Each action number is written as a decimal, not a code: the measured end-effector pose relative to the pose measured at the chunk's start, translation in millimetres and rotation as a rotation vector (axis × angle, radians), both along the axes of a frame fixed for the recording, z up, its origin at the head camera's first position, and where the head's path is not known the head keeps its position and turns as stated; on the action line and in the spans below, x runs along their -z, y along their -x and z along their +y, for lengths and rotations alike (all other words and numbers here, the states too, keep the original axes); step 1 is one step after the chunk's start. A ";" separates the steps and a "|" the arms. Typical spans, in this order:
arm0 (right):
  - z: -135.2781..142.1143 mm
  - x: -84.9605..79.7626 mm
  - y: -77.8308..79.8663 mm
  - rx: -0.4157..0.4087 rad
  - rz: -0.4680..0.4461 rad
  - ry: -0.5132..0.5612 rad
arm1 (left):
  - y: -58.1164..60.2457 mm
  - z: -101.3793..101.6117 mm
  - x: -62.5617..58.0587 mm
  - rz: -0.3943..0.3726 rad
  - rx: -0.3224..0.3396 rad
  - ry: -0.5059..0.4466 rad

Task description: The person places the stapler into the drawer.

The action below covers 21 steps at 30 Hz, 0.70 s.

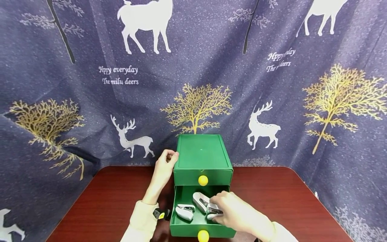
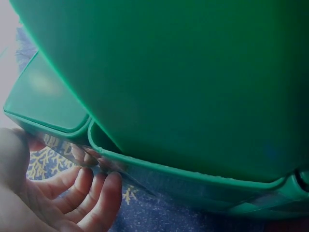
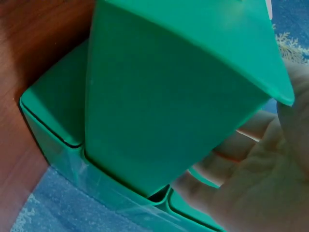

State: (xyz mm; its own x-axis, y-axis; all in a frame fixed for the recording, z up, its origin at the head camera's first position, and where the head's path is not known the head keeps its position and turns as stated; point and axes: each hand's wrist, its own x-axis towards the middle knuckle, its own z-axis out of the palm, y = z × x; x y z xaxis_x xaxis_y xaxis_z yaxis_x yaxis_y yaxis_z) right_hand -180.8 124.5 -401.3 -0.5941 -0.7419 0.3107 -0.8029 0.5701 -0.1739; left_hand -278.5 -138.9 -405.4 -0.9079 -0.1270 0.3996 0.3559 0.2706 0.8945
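A green two-drawer cabinet (image 1: 202,153) with yellow round knobs stands on the table, its lower drawer (image 1: 193,230) pulled out. My left hand (image 1: 164,166) touches the cabinet's left side near the top edge; in the left wrist view its loosely bent fingers (image 2: 99,198) lie along the side wall. Inside the drawer are white staplers: one stapler (image 1: 185,212) at the left, another stapler (image 1: 200,201) in the middle, and a third stapler (image 1: 213,212) at the right. My right hand (image 1: 234,210) reaches over the drawer's right wall and grips the right-hand stapler. The wrist views hide the staplers.
The upper drawer (image 1: 187,177) is closed above the open one. Reddish-brown table (image 1: 118,205) surface extends to both sides. Behind it hangs a dark blue cloth (image 1: 211,67) with deer and tree prints, close to the cabinet's back.
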 end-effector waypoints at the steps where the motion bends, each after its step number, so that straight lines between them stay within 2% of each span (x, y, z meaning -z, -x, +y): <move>1: -0.7 -0.3 0.5 0.004 -0.011 -0.013 | 0.1 -0.1 0.3 -0.001 0.001 0.003; 9: -6.4 -6.4 1.5 0.024 -0.058 -0.122 | -0.8 0.0 -0.3 -0.005 0.004 0.006; 15: -9.8 -7.2 1.2 0.069 -0.104 -0.142 | 0.1 0.2 0.1 0.002 0.005 0.000; 21: -12.4 -2.6 2.0 0.097 -0.062 -0.163 | 0.3 -0.1 0.7 0.005 0.010 0.000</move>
State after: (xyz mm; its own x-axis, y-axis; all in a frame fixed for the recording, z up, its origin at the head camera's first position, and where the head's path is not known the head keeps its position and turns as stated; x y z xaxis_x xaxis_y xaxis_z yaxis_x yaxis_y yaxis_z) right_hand -182.8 112.1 -398.7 -0.6799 -0.7175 0.1516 -0.7332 0.6692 -0.1208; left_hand -278.8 -139.0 -406.2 -0.9071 -0.1173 0.4041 0.3631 0.2672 0.8926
